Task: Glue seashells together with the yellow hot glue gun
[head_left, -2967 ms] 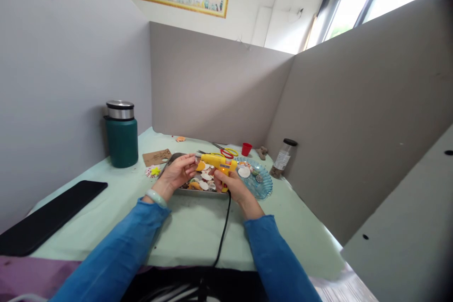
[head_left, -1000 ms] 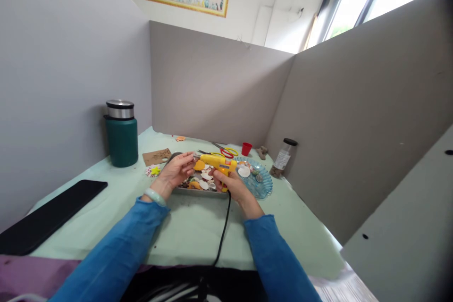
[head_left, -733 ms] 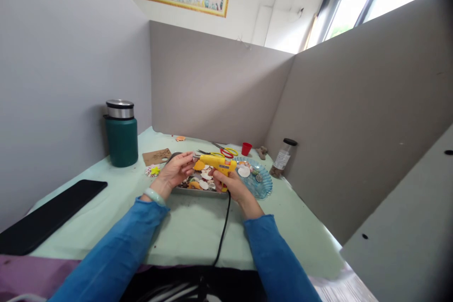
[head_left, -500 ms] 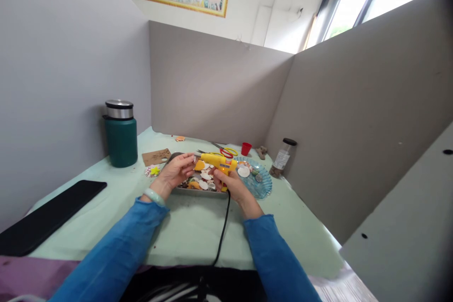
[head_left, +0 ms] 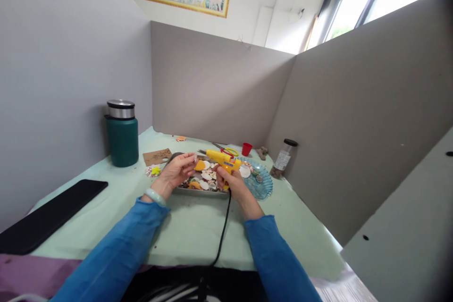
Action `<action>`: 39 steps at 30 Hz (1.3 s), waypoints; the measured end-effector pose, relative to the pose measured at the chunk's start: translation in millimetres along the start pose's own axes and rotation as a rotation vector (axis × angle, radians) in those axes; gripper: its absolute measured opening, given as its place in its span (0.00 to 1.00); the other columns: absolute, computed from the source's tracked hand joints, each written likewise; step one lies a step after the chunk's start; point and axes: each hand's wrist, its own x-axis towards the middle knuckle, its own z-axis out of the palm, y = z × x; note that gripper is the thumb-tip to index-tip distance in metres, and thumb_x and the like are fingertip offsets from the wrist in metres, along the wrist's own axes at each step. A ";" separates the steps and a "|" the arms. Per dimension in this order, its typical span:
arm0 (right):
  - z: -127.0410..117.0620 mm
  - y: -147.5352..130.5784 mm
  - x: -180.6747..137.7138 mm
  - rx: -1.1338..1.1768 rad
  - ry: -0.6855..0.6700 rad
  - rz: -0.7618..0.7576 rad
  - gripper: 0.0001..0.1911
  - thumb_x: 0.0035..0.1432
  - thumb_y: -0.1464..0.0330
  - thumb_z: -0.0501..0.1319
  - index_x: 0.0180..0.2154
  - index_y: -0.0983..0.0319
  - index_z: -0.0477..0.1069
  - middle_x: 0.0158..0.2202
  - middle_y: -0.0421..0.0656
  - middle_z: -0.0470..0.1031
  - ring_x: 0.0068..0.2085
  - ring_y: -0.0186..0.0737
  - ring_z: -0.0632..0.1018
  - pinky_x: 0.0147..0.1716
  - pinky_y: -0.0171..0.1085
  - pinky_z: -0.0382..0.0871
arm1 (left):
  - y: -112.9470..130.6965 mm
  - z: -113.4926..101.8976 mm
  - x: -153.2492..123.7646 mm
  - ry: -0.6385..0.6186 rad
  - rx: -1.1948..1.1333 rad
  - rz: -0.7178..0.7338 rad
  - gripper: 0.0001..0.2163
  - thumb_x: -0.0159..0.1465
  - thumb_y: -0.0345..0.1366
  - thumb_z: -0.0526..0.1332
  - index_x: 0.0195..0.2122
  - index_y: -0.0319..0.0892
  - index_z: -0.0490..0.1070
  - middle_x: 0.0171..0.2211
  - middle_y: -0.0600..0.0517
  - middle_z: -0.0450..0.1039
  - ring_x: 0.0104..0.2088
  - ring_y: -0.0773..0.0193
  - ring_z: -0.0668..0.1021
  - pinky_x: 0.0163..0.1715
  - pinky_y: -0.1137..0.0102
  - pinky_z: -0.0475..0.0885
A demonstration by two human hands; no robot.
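Note:
My right hand (head_left: 233, 184) is closed around the handle of a yellow hot glue gun (head_left: 224, 159), its nozzle pointing left. A black cord (head_left: 224, 231) hangs from the grip toward the table's front. My left hand (head_left: 177, 171), with a pale green bangle on the wrist, pinches a small whitish piece (head_left: 195, 157) between thumb and finger; it is too small to name surely. The piece sits just left of the nozzle, apart from it. Beneath both hands lies a metal tray (head_left: 201, 193) with white and orange shells (head_left: 194, 185) in it.
A blue scalloped plate (head_left: 265, 189) with shells lies at right. Behind are scissors (head_left: 231, 152), a red cup (head_left: 247, 149) and a jar with a black lid (head_left: 283, 159). Left stand a green flask (head_left: 122, 139), a brown card (head_left: 157, 156) and a black mat (head_left: 53, 217). Grey partitions (head_left: 219, 85) enclose the table.
The glue gun in my right hand has moved slightly right and tilted nose up, so its nozzle has drawn away from the piece. My left hand has barely moved.

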 end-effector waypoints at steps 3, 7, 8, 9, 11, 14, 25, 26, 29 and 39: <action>0.9 -3.3 -1.9 -0.002 -0.036 -0.010 0.21 0.53 0.49 0.66 0.34 0.61 0.72 0.17 0.34 0.61 0.19 0.31 0.62 0.20 0.35 0.59 | -1.4 -1.9 2.0 0.016 -0.009 0.000 0.09 0.55 0.32 0.70 0.28 0.34 0.71 0.23 0.57 0.65 0.15 0.81 0.57 0.15 0.81 0.56; 4.8 -11.6 -4.9 -0.041 -0.068 -0.009 0.21 0.53 0.49 0.65 0.31 0.61 0.70 0.17 0.34 0.61 0.19 0.31 0.62 0.20 0.34 0.58 | -3.8 -3.3 3.3 0.021 -0.007 -0.012 0.09 0.54 0.32 0.71 0.28 0.35 0.71 0.23 0.57 0.65 0.16 0.80 0.58 0.15 0.81 0.57; 5.5 -13.0 -5.3 -0.051 -0.068 -0.011 0.21 0.54 0.49 0.65 0.30 0.60 0.69 0.16 0.34 0.61 0.19 0.31 0.63 0.21 0.34 0.58 | -4.3 -3.5 3.3 0.017 -0.006 -0.016 0.09 0.53 0.32 0.71 0.28 0.35 0.70 0.23 0.56 0.65 0.16 0.80 0.59 0.15 0.80 0.57; 5.9 -13.9 -5.4 -0.061 -0.068 -0.011 0.21 0.54 0.48 0.65 0.29 0.60 0.69 0.16 0.34 0.61 0.19 0.31 0.63 0.21 0.34 0.59 | -4.7 -3.7 3.2 0.012 -0.005 -0.020 0.09 0.53 0.32 0.71 0.28 0.35 0.70 0.23 0.56 0.66 0.16 0.80 0.59 0.15 0.80 0.57; 6.1 -14.0 -5.1 -0.076 -0.066 -0.001 0.22 0.53 0.48 0.65 0.28 0.60 0.68 0.16 0.34 0.62 0.19 0.31 0.64 0.21 0.34 0.59 | -5.4 -4.2 2.9 0.005 -0.008 -0.025 0.09 0.54 0.31 0.70 0.28 0.35 0.70 0.23 0.56 0.66 0.16 0.80 0.60 0.16 0.80 0.58; 5.2 -11.6 -4.0 -0.076 -0.069 0.019 0.22 0.52 0.48 0.65 0.28 0.61 0.68 0.16 0.34 0.62 0.19 0.31 0.63 0.21 0.34 0.59 | -5.9 -5.1 3.2 -0.002 -0.021 -0.020 0.09 0.54 0.31 0.70 0.26 0.35 0.69 0.22 0.56 0.66 0.16 0.80 0.60 0.16 0.80 0.58; 0.7 -1.0 -1.8 -0.045 -0.124 0.016 0.21 0.53 0.51 0.66 0.35 0.63 0.72 0.17 0.33 0.63 0.18 0.30 0.63 0.20 0.33 0.58 | -0.7 -1.3 0.8 0.055 -0.087 0.003 0.08 0.53 0.28 0.70 0.28 0.36 0.69 0.19 0.60 0.60 0.15 0.79 0.58 0.15 0.80 0.57; 0.5 -0.4 -1.6 -0.045 -0.134 0.018 0.21 0.53 0.51 0.67 0.35 0.63 0.72 0.17 0.33 0.63 0.18 0.30 0.63 0.20 0.33 0.58 | -0.4 -1.1 0.5 0.056 -0.092 0.004 0.08 0.53 0.28 0.69 0.28 0.36 0.69 0.19 0.60 0.60 0.15 0.79 0.58 0.15 0.81 0.57; 0.7 0.0 -1.4 -0.041 -0.132 0.030 0.21 0.53 0.51 0.67 0.35 0.62 0.72 0.17 0.33 0.63 0.18 0.30 0.63 0.20 0.33 0.58 | 0.1 -1.1 0.2 0.045 -0.102 -0.005 0.08 0.53 0.28 0.69 0.28 0.35 0.70 0.20 0.59 0.62 0.15 0.80 0.58 0.15 0.81 0.57; 2.1 -5.3 -2.7 -0.040 -0.096 0.028 0.21 0.52 0.50 0.67 0.33 0.62 0.70 0.16 0.34 0.63 0.18 0.30 0.64 0.20 0.34 0.58 | -2.5 -4.8 0.5 -0.021 -0.108 -0.089 0.05 0.55 0.26 0.67 0.29 0.33 0.71 0.26 0.53 0.69 0.14 0.82 0.60 0.14 0.83 0.58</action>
